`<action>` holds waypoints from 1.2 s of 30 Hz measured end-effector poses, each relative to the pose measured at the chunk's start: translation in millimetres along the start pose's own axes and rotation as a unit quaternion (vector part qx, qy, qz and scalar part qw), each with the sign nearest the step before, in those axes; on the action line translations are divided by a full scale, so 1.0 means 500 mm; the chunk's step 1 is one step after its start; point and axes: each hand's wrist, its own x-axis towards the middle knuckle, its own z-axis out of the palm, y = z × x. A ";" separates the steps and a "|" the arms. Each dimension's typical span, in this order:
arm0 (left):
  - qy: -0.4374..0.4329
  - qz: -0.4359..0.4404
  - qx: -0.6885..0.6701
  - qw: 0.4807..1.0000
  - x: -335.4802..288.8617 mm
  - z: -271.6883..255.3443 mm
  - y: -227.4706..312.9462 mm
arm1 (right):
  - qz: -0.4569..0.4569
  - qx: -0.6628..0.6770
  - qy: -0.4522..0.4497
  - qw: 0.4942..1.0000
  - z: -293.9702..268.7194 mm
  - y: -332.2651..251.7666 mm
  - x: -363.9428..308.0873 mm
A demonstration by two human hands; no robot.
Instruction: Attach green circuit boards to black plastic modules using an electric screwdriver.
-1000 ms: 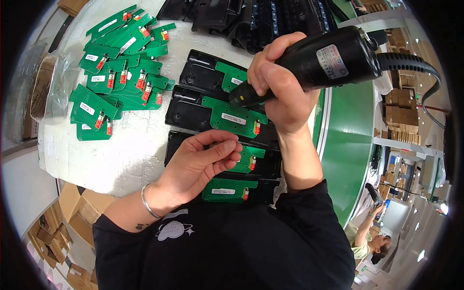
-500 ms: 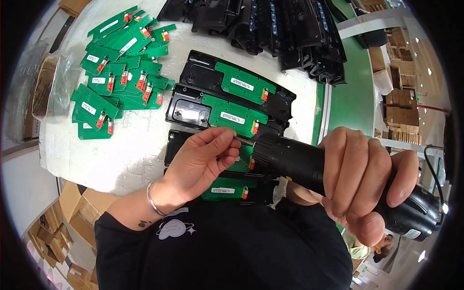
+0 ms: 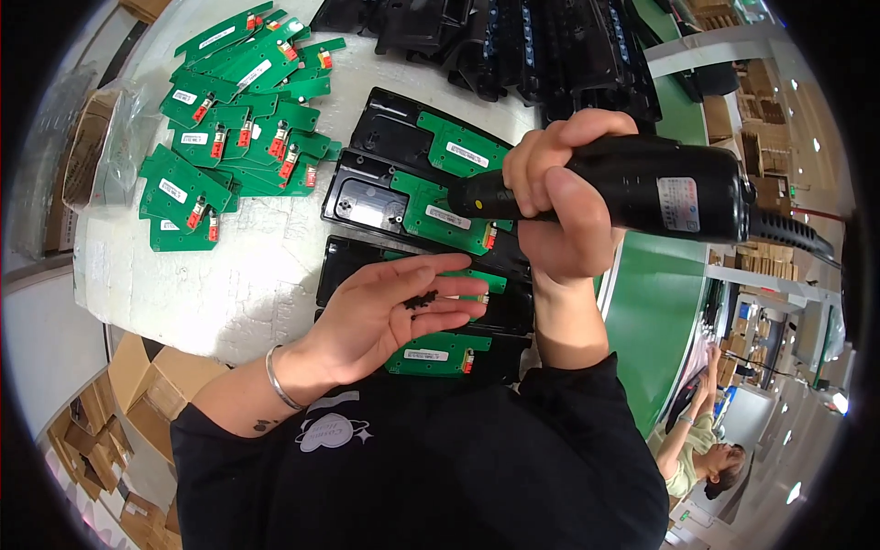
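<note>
Head view: the right hand [image 3: 570, 206] is gripping a corded black screwdriver [image 3: 642, 179] over a green circuit board [image 3: 449, 235]; the left hand [image 3: 371, 307], fingers extended, is cradling small black pieces [image 3: 420, 300].

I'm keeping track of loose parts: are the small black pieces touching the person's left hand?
Touching. The head view shows the small black pieces lying in the open, upturned left hand, resting on it near the base of the fingers.
</note>
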 end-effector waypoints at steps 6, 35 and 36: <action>-0.040 0.043 0.057 0.997 -0.017 -0.027 -0.001 | 0.018 0.101 -0.056 0.993 -0.017 0.002 0.002; 0.016 0.108 -0.068 0.992 -0.002 -0.021 -0.014 | -0.071 0.117 -0.173 0.975 0.012 -0.144 -0.028; 0.016 0.109 -0.068 0.992 -0.003 -0.021 -0.013 | -0.069 0.122 -0.177 0.974 0.014 -0.142 -0.027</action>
